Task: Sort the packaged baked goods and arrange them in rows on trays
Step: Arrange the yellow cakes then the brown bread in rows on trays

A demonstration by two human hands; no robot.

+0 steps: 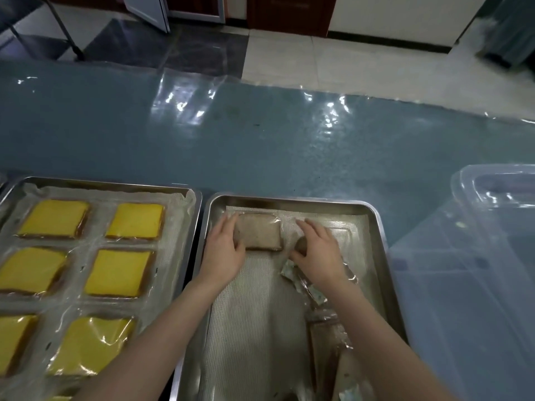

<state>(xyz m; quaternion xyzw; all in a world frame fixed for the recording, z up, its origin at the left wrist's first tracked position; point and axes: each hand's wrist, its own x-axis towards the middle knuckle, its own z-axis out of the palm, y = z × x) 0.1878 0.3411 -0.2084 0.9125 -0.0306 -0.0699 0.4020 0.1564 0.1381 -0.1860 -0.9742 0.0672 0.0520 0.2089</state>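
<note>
Head view: two hands seat wrapped brown slices at the far end of the right tray.

On the tray's mesh liner, one brown pack lies flat in the far-left corner. The left hand rests against its left edge, fingers straight and pressed together, thumb on the near corner. The right hand lies just beside it over a second pack, fingers straight and slightly spread. More wrapped packs sit under the right forearm. The left tray holds yellow slices in rows. Both trays stand on the blue table, with a clear bin to the right.
</note>
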